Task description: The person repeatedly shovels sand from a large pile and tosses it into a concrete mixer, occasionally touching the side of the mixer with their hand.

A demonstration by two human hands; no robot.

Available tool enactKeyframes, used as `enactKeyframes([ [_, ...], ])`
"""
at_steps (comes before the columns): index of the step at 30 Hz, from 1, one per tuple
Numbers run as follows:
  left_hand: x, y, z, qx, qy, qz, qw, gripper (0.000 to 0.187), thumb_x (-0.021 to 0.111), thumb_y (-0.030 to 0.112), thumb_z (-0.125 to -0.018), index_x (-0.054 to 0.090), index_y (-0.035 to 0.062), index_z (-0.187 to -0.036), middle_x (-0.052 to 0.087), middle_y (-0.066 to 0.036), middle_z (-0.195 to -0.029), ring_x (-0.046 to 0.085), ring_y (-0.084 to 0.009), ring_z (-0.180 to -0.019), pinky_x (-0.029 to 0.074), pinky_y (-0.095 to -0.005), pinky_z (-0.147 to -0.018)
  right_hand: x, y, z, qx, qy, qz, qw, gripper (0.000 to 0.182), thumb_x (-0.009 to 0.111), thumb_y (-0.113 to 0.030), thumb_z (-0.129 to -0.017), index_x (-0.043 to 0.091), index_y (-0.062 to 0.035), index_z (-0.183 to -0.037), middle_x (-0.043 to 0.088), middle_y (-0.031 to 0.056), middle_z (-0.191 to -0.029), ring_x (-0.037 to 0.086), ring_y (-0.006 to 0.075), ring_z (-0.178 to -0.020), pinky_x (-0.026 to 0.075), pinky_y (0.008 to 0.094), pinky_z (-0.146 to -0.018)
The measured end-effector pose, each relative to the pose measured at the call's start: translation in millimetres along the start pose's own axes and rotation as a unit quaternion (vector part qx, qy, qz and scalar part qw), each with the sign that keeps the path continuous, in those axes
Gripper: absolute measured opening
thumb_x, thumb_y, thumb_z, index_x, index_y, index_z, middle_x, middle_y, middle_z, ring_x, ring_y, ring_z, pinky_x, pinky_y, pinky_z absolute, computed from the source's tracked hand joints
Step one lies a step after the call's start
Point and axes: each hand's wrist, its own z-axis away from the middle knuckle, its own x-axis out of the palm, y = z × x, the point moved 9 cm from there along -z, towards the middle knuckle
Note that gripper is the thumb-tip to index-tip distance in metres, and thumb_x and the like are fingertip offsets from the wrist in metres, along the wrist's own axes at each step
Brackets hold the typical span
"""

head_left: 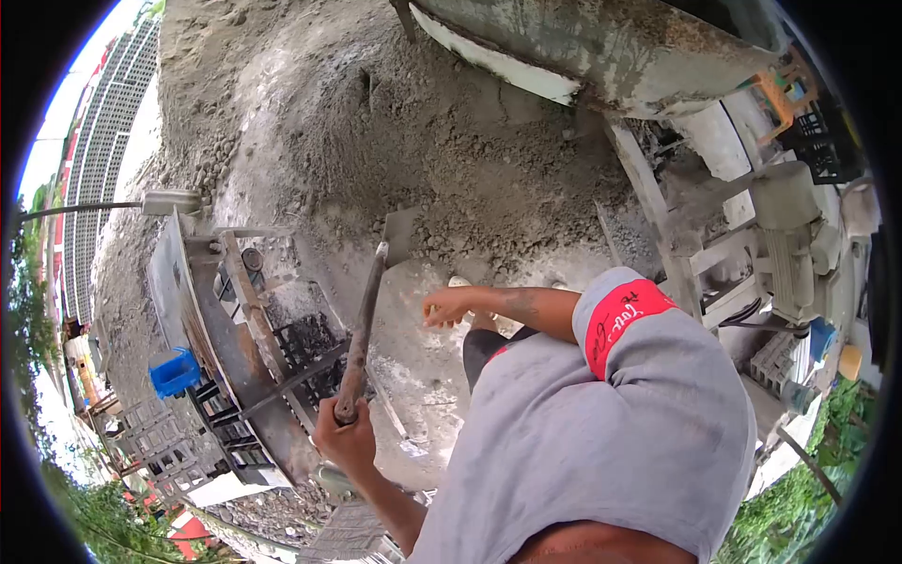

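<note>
My left hand (345, 437) is closed around the top end of a shovel's wooden handle (361, 343). The shovel's flat blade (401, 235) rests at the foot of a large heap of grey sand and gravel (376, 122). To the right of the handle, my right hand (449, 305) hangs in front of my body, off the shovel. Its fingers are loosely bent and apart, with nothing visible in them. One of my feet (458, 281) shows just beyond this hand.
A rusty metal trough (601, 56) overhangs the heap at the upper right. Left of me stands a worn work stand (254, 329) with a blue basket (175, 373) at its side. Stacked concrete blocks (113, 103) line the far left. Wooden framing (648, 188) is at right.
</note>
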Motion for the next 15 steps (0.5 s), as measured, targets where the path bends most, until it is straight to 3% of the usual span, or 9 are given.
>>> enactKeyframes([
  [2,67.9,-9.2,33.5,-0.04,-0.044,-0.07,0.996,0.015,0.067,0.012,-0.061,0.055,0.0059,-0.068,0.056,-0.017,-0.061,0.055,-0.036,-0.059,0.042,-0.0398,-0.053,-17.9,99.5,51.5,0.012,0.084,0.129,0.988,0.041,0.06,-0.039,-0.077,0.056,-0.0081,-0.104,0.064,0.0073,-0.081,0.063,0.0197,-0.073,0.051,0.0299,-0.057],
  [3,105.6,-26.5,49.9,-0.052,-0.068,-0.119,0.989,0.016,0.066,0.013,-0.061,0.055,0.0052,-0.068,0.056,-0.017,-0.063,0.055,-0.037,-0.062,0.043,-0.0411,-0.055,-22.4,139.1,97.3,0.08,0.075,0.028,0.994,0.039,0.059,-0.037,-0.076,0.059,-0.0058,-0.099,0.065,0.0076,-0.082,0.063,0.0195,-0.07,0.051,0.0305,-0.055],
  [4,130.6,-40.9,68.7,-0.064,-0.095,-0.169,0.979,0.017,0.066,0.014,-0.061,0.055,0.0046,-0.069,0.057,-0.018,-0.064,0.055,-0.038,-0.065,0.043,-0.0424,-0.057,-34.4,175.8,146.0,0.137,0.125,-0.007,0.983,0.037,0.057,-0.035,-0.077,0.059,-0.0043,-0.098,0.065,0.0082,-0.084,0.063,0.0194,-0.068,0.051,0.0312,-0.054],
  [5,133.0,-48.0,85.0,-0.069,-0.099,-0.174,0.977,0.017,0.066,0.014,-0.061,0.055,0.0046,-0.069,0.057,-0.018,-0.064,0.055,-0.038,-0.065,0.043,-0.0424,-0.057,-40.9,229.9,176.6,0.187,0.128,-0.019,0.974,0.036,0.056,-0.034,-0.077,0.058,-0.0035,-0.096,0.064,0.0077,-0.08,0.063,0.0194,-0.069,0.051,0.0321,-0.052],
  [6,134.9,-53.3,91.6,-0.072,-0.102,-0.128,0.984,0.018,0.066,0.014,-0.06,0.055,0.0034,-0.069,0.057,-0.018,-0.064,0.055,-0.0379,-0.065,0.043,-0.0422,-0.058,-49.5,259.6,222.0,0.217,0.192,-0.096,0.952,0.033,0.055,-0.032,-0.077,0.058,-0.0032,-0.093,0.062,0.007,-0.078,0.061,0.0185,-0.063,0.048,0.0307,-0.049],
  [10,147.7,-48.7,123.7,-0.124,-0.17,0.008,0.978,0.024,0.069,0.017,-0.06,0.055,0.0002,-0.07,0.056,-0.018,-0.063,0.055,-0.036,-0.062,0.042,-0.0408,-0.057,-75.7,344.8,357.3,0.252,0.411,-0.225,0.846,0.022,0.051,-0.025,-0.079,0.057,-0.0049,-0.085,0.058,0.005,-0.073,0.055,0.0142,-0.053,0.043,0.0278,-0.042],
  [13,158.2,-23.3,135.1,-0.117,-0.165,0.011,0.979,0.025,0.069,0.017,-0.061,0.055,-0.0012,-0.069,0.056,-0.017,-0.062,0.055,-0.0342,-0.06,0.041,-0.0398,-0.057,-87.0,390.5,403.7,0.268,0.461,-0.224,0.816,0.022,0.05,-0.024,-0.08,0.057,-0.005,-0.088,0.059,0.0055,-0.071,0.055,0.0144,-0.052,0.043,0.0276,-0.042],
  [15,166.7,-11.7,140.4,-0.091,-0.157,-0.006,0.983,0.024,0.07,0.015,-0.061,0.055,-0.0025,-0.069,0.055,-0.016,-0.06,0.053,-0.031,-0.057,0.041,-0.0383,-0.056,-92.8,405.3,425.7,0.247,0.548,-0.257,0.757,0.022,0.05,-0.024,-0.081,0.058,-0.0053,-0.089,0.06,0.006,-0.07,0.057,0.0157,-0.052,0.043,0.0281,-0.041],
])
